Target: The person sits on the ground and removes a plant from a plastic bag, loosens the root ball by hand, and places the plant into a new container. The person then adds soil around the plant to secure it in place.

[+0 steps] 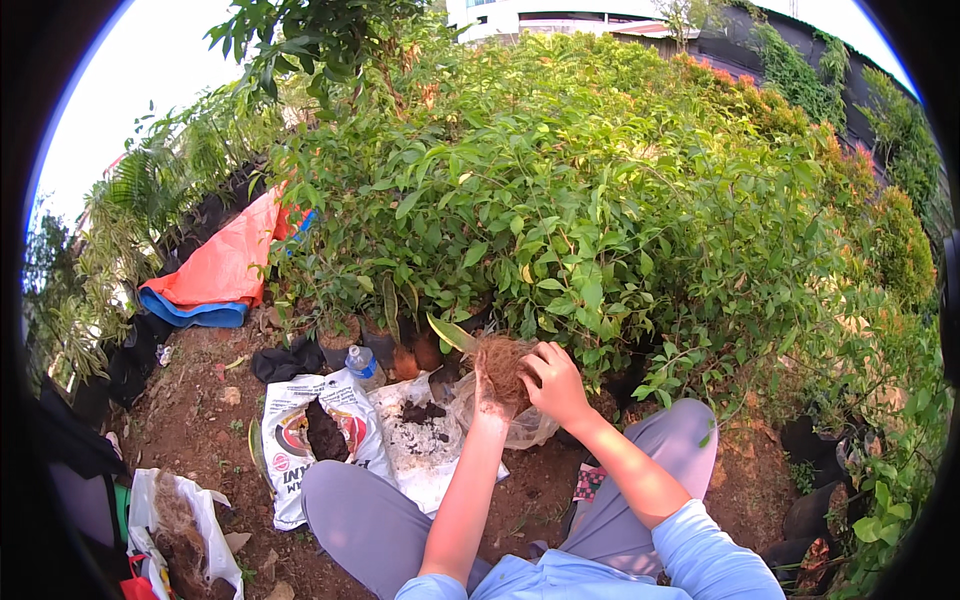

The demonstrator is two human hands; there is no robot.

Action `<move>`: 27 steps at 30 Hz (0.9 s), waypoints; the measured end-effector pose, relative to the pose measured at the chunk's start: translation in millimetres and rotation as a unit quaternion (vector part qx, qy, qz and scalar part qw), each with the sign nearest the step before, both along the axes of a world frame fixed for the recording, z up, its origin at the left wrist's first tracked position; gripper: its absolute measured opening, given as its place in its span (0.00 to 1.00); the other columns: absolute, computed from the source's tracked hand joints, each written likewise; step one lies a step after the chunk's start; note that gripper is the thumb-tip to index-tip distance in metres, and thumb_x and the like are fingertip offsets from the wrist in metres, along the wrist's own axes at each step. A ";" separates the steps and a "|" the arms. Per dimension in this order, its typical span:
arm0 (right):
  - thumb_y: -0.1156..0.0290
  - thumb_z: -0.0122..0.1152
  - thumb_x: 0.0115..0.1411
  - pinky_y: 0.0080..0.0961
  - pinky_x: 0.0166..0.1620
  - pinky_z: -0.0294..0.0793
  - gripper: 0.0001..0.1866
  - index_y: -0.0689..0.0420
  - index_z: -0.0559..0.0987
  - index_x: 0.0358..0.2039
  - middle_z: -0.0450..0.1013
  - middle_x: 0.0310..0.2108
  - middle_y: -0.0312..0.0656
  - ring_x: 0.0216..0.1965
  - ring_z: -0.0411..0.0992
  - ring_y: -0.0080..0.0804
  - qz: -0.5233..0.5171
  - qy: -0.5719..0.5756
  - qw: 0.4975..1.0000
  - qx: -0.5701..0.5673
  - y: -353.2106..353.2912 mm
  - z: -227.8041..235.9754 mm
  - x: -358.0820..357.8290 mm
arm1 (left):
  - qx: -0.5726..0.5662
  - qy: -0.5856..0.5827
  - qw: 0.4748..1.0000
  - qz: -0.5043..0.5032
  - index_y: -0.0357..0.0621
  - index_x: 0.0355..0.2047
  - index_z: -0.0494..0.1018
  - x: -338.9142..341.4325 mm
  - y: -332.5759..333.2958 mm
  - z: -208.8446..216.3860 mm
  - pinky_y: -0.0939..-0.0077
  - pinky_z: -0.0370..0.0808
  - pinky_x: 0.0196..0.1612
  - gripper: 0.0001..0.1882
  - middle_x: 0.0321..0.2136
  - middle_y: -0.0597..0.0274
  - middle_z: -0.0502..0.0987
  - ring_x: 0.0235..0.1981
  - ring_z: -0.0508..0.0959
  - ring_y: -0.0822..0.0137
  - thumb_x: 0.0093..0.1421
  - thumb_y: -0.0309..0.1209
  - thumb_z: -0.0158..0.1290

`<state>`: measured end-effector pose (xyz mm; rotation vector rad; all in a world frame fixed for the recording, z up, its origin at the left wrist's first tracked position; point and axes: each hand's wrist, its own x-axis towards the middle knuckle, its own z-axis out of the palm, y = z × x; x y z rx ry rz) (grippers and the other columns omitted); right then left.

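Observation:
A clump of brown coconut fibre (502, 364) is held up in front of me, between my two hands. My left hand (489, 397) supports it from below and the left side, with most of its fingers hidden behind the clump. From the right, my right hand (556, 384) presses its bent fingers into the fibre. A green leaf piece with a yellow edge (451, 332) sticks out at the clump's upper left; its lower end is lost in the fibre. Below my hands lies a white sheet (415, 447) with dark soil on it, beside a crumpled clear plastic bag (531, 430).
An opened white sack of dark soil (325, 430) lies left of my knee, with a plastic bottle (362, 364) behind it. A white bag of fibre (178, 530) sits at lower left. Dense potted shrubs (580, 230) rise ahead, and an orange-and-blue tarp (225, 260) lies far left.

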<state>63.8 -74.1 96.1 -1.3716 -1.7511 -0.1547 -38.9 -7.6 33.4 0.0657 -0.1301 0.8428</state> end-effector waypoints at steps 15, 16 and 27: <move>0.81 0.56 0.44 0.33 0.34 0.71 0.07 0.64 0.75 0.27 0.68 0.30 0.49 0.30 0.70 0.47 0.000 0.076 0.997 -0.032 -1.2 -15.2 -5.7 | -0.032 0.167 0.983 0.073 0.47 0.48 0.65 8.5 1.3 -12.4 0.58 0.68 0.49 0.28 0.45 0.57 0.70 0.44 0.71 0.57 0.55 0.54 0.44; 0.81 0.56 0.44 0.31 0.33 0.71 0.07 0.64 0.75 0.27 0.69 0.30 0.48 0.30 0.70 0.46 0.006 0.079 0.996 -0.039 0.0 -15.4 -3.8 | -0.027 0.176 0.981 0.072 0.47 0.48 0.65 8.6 0.6 -10.1 0.58 0.68 0.49 0.28 0.45 0.56 0.70 0.44 0.71 0.57 0.56 0.54 0.44; 0.83 0.57 0.44 0.23 0.30 0.71 0.07 0.67 0.73 0.26 0.67 0.30 0.44 0.25 0.71 0.33 0.059 0.155 0.979 -0.117 0.8 -14.4 -1.3 | 0.050 0.204 0.974 0.083 0.45 0.49 0.64 -3.4 0.5 -10.7 0.55 0.69 0.49 0.29 0.45 0.54 0.69 0.44 0.71 0.55 0.57 0.54 0.41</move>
